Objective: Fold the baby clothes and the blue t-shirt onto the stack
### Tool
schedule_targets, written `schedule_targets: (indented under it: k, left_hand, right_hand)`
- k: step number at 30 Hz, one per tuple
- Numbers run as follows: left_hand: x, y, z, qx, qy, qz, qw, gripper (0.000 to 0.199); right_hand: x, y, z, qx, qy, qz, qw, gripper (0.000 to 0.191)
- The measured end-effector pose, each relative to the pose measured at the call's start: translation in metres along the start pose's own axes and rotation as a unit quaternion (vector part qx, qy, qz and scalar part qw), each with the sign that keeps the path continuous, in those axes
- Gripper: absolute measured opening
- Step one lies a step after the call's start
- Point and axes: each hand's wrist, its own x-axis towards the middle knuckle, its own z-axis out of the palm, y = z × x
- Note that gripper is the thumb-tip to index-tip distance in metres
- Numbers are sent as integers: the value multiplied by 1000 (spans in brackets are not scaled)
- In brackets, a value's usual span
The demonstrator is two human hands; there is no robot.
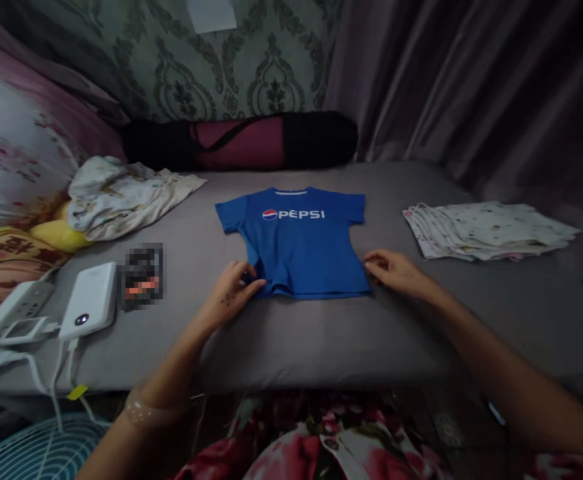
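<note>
A blue T-shirt point(306, 247) with a white PEPSI print lies spread on the grey sheet point(321, 340), its collar away from me. My left hand point(231, 290) pinches the shirt near its lower left corner, where the cloth is bunched and lifted into folds. Just off the lower right side of the shirt is my right hand point(391, 270), thumb and fingers curled close together; whether any cloth is between them is too small to tell.
Stacked pale cloths point(496, 230) lie at right, a crumpled patterned cloth point(121, 197) at left. A white power bank point(90, 300), power strip point(14, 320) and cables are at near left. A long black and maroon bag point(241, 143) lies along the back wall.
</note>
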Motion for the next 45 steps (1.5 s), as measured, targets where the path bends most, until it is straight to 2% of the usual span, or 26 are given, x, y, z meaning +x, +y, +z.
schedule_targets:
  k: [4, 7, 12, 15, 20, 24, 27, 31, 36, 39, 42, 45]
  left_hand:
    - [-15, -10, -14, -76, 0, -121, 990, 32]
    - [-26, -15, -21, -129, 33, -185, 974, 40]
    - [-31, -17, -25, -173, 60, -239, 954, 46]
    - [-33, -14, -29, -185, 58, -244, 950, 44]
    - [-37, -5, -33, -147, -2, -192, 970, 47]
    - [-35, -8, -30, -88, 6, -176, 980, 42]
    - [-32, -16, -26, -73, 24, -185, 980, 35]
    - [-34, -23, -26, -89, 65, -190, 975, 39]
    - [-39, -13, -33, -58, 27, -201, 978, 46]
    - [-39, -6, -35, -41, 13, -185, 982, 53]
    - [-37, -8, -36, -10, 12, -186, 983, 54]
    - [-35, -17, -34, -10, 14, -177, 984, 54]
  right_hand:
    - [-25, -3, -3, -48, -34, -64, 996, 44]
    - [-36, -4, -1, -98, -41, -115, 988, 57]
    - [-37, 3, 9, -153, -17, -160, 975, 50]
    - [-36, 5, 14, -171, 23, -158, 972, 41]
    - [-42, -6, 22, -260, 80, -137, 952, 32]
    - [-46, -15, 28, -330, 89, -113, 933, 34]
    - [-48, -14, 29, -326, 96, -93, 936, 39]
    - [-52, -7, 23, -319, 103, -89, 938, 39]
    - [-55, -7, 15, -315, 77, -144, 935, 35]
    - [-54, -7, 14, -321, 67, -183, 927, 25]
    - [-54, -4, 13, -311, 79, -178, 930, 16]
    - [-55, 0, 11, -291, 98, -137, 942, 8]
